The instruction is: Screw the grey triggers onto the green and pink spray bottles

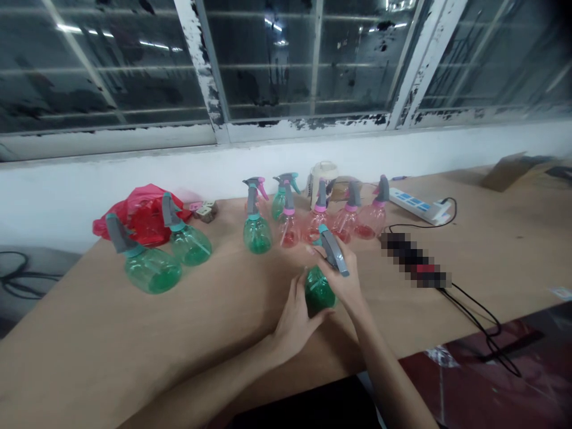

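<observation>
A green spray bottle point(320, 290) stands near the table's front edge, between my two hands. My left hand point(297, 316) curves round its lower body, with the thumb in front and the fingers along the left side. My right hand point(343, 271) closes round the neck, under the grey and teal trigger head point(334, 250). Just behind, pink spray bottles point(289, 229) and another green spray bottle point(258, 233) form a loose row. Two more green spray bottles, one point(154, 271) nearer and one point(191, 244) farther, stand to the left.
A red plastic bag point(145, 217) lies at the back left beside small boxes point(205, 210). A white container point(322, 176) stands by the wall. On the right are a white power strip point(417, 205), a pixelated dark object point(413, 259) with black cables, and a cardboard piece point(507, 171).
</observation>
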A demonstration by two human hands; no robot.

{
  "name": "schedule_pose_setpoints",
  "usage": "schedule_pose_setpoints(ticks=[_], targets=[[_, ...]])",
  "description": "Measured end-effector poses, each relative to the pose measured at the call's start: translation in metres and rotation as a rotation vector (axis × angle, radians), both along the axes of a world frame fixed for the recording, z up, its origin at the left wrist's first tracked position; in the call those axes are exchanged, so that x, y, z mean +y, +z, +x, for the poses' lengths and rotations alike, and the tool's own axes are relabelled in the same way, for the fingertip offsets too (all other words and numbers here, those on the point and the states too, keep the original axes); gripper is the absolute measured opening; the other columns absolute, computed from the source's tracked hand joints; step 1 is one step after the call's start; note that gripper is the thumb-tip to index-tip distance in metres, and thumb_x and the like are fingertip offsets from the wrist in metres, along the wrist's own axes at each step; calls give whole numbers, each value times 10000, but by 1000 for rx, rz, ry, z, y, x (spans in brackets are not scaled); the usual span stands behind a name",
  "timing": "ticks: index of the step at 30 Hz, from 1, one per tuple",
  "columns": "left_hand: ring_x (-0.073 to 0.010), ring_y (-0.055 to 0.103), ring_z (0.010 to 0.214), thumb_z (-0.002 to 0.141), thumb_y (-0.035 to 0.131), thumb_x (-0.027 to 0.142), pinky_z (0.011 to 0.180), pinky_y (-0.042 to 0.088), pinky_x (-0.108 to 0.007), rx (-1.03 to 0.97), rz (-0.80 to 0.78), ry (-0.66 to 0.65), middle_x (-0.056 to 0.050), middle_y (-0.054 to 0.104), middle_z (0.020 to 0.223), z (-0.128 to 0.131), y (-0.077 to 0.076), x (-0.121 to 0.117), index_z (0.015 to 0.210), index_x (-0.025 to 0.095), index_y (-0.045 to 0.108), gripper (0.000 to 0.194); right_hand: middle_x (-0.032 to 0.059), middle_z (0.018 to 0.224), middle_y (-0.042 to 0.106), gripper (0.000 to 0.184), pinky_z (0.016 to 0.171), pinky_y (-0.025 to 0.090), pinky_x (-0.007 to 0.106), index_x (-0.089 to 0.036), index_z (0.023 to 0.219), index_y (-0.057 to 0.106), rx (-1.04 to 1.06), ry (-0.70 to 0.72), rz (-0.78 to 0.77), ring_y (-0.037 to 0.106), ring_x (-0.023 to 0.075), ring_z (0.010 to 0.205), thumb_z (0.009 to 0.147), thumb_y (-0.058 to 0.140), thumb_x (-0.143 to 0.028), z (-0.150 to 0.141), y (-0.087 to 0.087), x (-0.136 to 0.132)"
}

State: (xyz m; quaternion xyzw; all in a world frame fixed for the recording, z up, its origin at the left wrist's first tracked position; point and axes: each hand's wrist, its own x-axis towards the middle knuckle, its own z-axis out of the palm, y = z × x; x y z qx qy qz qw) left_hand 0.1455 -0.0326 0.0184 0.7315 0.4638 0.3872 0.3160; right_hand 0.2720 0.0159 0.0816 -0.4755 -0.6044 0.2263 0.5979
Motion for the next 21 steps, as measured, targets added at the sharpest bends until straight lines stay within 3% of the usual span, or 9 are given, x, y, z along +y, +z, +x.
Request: schedule_pose_setpoints(ticks=[10, 21], targets=[[-338, 355, 1351, 804, 696, 303, 1106, 307, -580, 23, -14, 9, -162, 359, 1397, 0, -3, 0, 1428, 235, 197, 802, -4, 755, 602, 232, 633, 471, 308, -203, 864, 585, 8, 24, -4, 568, 159, 657, 777, 681, -396, 3, -1, 1], [-327, 358, 1350, 812, 689, 305, 1117, 300, -568, 5, -32, -4, -150, 356, 1399, 0, -3, -2, 1422, 243, 202, 783, -31, 649, 592, 207, 515, 435, 266, -213, 770, 556, 16, 30, -27, 516, 117, 519, 785, 663, -390, 2, 5, 1]])
